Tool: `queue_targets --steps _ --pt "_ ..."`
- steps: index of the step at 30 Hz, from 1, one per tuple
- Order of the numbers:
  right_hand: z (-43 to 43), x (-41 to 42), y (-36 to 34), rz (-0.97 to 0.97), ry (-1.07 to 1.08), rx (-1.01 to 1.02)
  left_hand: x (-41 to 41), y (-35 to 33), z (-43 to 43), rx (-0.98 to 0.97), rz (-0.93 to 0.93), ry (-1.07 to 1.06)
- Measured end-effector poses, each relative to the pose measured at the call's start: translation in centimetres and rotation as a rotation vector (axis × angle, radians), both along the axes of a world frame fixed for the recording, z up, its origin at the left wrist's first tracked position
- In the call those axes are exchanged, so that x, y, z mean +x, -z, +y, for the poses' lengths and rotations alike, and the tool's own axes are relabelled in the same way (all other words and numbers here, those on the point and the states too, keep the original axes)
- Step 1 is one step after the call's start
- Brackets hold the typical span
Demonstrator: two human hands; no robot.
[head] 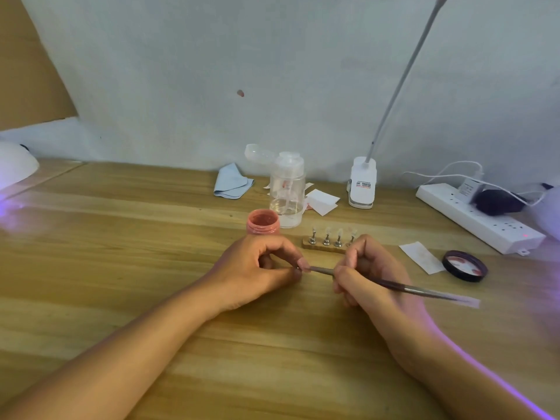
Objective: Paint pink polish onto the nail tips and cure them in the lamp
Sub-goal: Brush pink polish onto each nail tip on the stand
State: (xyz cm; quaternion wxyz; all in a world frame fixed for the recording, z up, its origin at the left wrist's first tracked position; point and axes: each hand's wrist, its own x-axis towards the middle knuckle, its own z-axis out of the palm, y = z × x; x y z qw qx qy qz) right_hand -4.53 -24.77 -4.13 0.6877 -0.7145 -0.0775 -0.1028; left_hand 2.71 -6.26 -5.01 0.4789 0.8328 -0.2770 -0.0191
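Note:
My left hand [260,268] pinches a small nail tip [304,264] on its stand between thumb and forefinger, just above the table. My right hand [368,274] grips a thin brush [406,287], whose bristle end touches the nail tip. Behind my hands stands an open jar of pink polish [262,222]. A wooden holder [325,246] carries several clear nail tips on metal stands. The white curing lamp [15,168] glows purple at the far left edge.
A clear pump bottle [287,189], a blue cloth [231,181] and white wipes [321,200] lie behind the jar. The black jar lid [464,265] and a paper slip [421,257] lie right. A power strip [475,218] and a clip desk lamp [362,183] stand at the back right.

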Motion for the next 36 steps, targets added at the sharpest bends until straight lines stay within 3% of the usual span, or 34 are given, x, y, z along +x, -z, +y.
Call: queue_targets --steps 23,30,36 --pt "-0.02 0.09 -0.05 0.046 0.095 0.029 0.2 0.31 0.02 -0.02 -0.032 0.014" --pt "0.01 -0.28 0.12 -0.096 0.137 0.029 0.08 0.77 -0.1 0.001 -0.085 -0.036" --pt "-0.13 0.28 0.33 0.01 0.113 0.053 -0.08 0.87 -0.19 0.04 -0.128 -0.061"
